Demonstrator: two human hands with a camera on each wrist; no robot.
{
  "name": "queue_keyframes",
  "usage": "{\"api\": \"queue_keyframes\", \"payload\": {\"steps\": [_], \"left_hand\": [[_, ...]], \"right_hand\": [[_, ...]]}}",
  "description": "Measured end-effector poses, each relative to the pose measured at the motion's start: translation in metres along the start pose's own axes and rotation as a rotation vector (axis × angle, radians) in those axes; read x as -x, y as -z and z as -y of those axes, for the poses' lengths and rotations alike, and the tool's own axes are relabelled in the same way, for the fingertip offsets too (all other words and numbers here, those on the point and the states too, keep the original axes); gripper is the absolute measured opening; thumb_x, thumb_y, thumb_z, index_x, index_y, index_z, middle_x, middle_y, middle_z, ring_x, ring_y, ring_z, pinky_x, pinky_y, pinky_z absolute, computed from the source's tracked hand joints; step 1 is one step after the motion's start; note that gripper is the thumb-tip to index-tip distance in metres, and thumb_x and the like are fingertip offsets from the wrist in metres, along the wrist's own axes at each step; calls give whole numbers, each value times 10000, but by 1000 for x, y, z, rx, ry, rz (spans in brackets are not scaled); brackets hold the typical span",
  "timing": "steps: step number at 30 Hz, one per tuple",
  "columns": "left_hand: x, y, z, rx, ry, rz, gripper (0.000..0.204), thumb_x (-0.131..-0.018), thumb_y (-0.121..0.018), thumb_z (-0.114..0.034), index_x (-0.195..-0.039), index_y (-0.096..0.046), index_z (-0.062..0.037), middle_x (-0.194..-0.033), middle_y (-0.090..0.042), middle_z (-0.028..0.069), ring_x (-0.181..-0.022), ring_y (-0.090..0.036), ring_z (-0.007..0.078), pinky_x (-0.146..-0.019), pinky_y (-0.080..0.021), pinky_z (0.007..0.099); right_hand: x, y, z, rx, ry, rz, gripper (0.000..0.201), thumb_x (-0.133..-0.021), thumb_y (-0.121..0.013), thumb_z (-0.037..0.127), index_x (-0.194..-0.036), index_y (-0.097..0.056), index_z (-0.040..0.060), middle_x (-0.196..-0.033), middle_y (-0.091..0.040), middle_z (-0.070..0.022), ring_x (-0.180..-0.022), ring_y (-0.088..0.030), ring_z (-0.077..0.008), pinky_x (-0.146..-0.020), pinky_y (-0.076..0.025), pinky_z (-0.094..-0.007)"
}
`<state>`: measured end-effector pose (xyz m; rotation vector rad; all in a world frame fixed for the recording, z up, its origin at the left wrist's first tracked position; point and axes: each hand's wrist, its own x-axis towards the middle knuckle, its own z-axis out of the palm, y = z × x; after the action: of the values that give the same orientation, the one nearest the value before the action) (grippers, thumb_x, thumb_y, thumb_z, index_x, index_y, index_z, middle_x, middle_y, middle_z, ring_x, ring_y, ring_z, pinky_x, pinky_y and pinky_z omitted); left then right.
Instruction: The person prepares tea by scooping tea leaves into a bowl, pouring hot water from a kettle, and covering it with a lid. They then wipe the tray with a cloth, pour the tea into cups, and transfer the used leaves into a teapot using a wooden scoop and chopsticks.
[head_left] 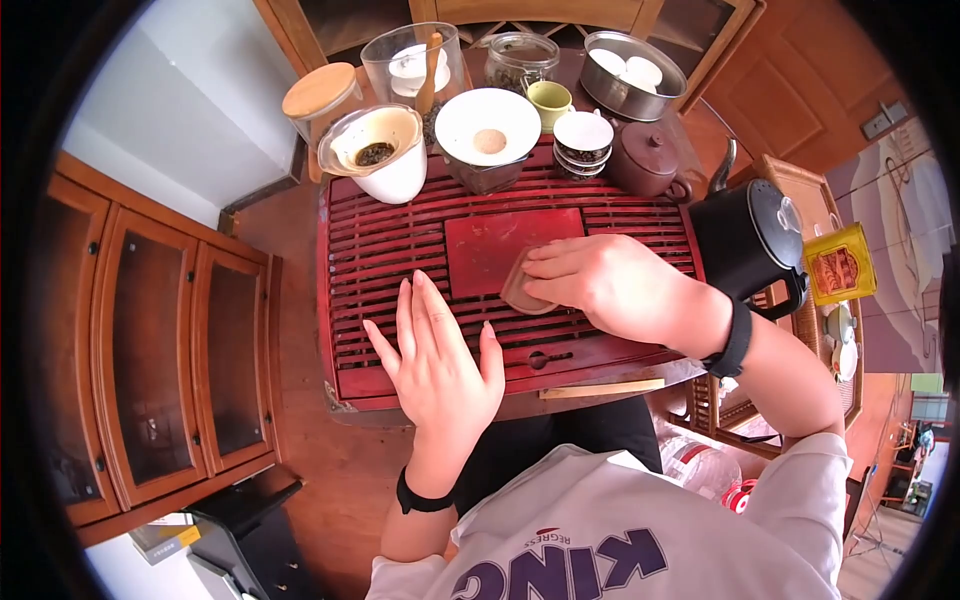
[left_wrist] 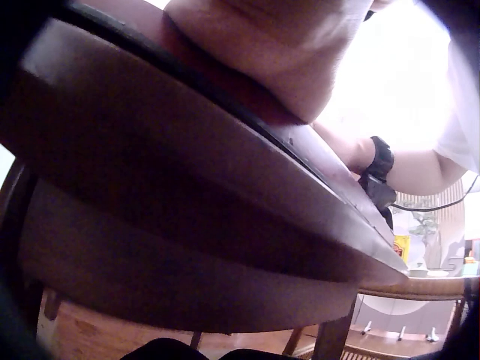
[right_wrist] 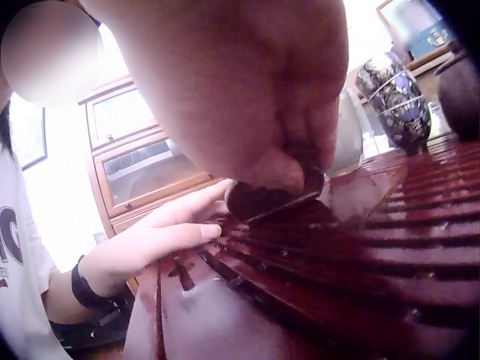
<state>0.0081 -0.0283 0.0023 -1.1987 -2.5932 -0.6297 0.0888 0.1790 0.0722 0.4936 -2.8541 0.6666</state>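
My right hand [head_left: 610, 280] pinches a small brown wedge-shaped piece [head_left: 522, 292], smooth and light-edged; I cannot tell whether it is a folded cloth or a scraper. It lies against the slats beside the tray's smooth centre panel [head_left: 490, 240]. In the right wrist view the brown piece [right_wrist: 247, 201] shows dark under the fingers, its thin edge down on the slats. My left hand [head_left: 440, 360] rests with straight, spread fingers on the front left of the red slatted tea tray [head_left: 352, 385]. The left wrist view shows mainly the heel of that hand [left_wrist: 277, 52] on the tray's edge.
Along the tray's back stand a white strainer cup [head_left: 392, 178], a white-filtered pitcher [head_left: 487, 120], stacked cups [head_left: 583, 140] and a brown teapot [head_left: 645, 160]. To the right are a black kettle [head_left: 745, 235] and a yellow tin [head_left: 840, 262]. Behind are glass jars [head_left: 522, 60] and a metal bowl [head_left: 635, 85].
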Motion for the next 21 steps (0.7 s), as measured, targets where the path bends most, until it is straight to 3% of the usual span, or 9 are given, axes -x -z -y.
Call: {"api": "queue_keyframes", "payload": {"steps": [2,4,5,8,11,16,18,21], "left_hand": [[0,0,0,-5,-2,0,802,-873,-610,-245,-1504,-237,81,-1488,-414,239,-1399,-392,354,-1163,-136,618],[0,-2,0,-13,2,-8,800,-872,-612,-245,-1505,-243,76,-1490,-414,235,-1400,-391,349,-1165,-138,611],[1,-2,0,-19,-10,-8,800,-872,-612,-245,-1505,-243,76,-1490,-414,235,-1400,-391,349,-1165,-138,611],[0,-2,0,-19,-6,-1,791,-872,-614,-249,-1503,-257,69,-1492,-416,228,-1403,-389,341,-1168,-139,603],[1,-2,0,-29,5,-5,773,-873,-613,-252,-1494,-278,66,-1493,-417,225,-1406,-386,336,-1167,-152,598],[1,-4,1,-50,-19,-25,787,-862,-604,-292,-1478,-299,92,-1453,-451,241,-1365,-430,347,-1161,-151,622],[0,-4,0,-48,-20,-21,789,-861,-604,-293,-1479,-298,91,-1449,-455,241,-1364,-431,346,-1161,-150,621],[1,-5,2,-50,-18,-25,791,-860,-605,-293,-1481,-297,89,-1442,-461,242,-1366,-428,346,-1161,-149,621]], "right_hand": [[-5,7,-3,19,-15,49,250,-729,-596,3,-962,-676,-39,-1003,-679,-182,-1016,-654,-356,-891,-558,-396],[-19,9,-4,54,-146,108,271,-722,-593,-4,-975,-691,-9,-970,-684,-161,-946,-662,-342,-819,-562,-411],[-29,-3,-10,147,-34,-87,259,-728,-583,-9,-954,-704,25,-939,-689,-134,-882,-666,-321,-763,-559,-408],[-59,-25,-13,257,-79,5,184,-807,-574,65,-949,-690,49,-882,-658,-100,-935,-654,-278,-782,-559,-362],[-65,-40,-19,231,-66,-44,167,-830,-571,103,-953,-672,52,-892,-646,-91,-961,-642,-270,-791,-558,-354],[-36,-25,-15,209,-34,-101,118,-834,-558,94,-895,-615,10,-938,-638,-100,-974,-640,-285,-783,-560,-369],[-21,-17,-15,204,-29,-92,185,-837,-563,108,-970,-686,70,-909,-676,-104,-923,-671,-294,-779,-559,-388],[0,-4,-13,140,-44,-65,233,-823,-569,96,-1006,-710,65,-953,-701,-109,-937,-676,-296,-794,-556,-388]]}}
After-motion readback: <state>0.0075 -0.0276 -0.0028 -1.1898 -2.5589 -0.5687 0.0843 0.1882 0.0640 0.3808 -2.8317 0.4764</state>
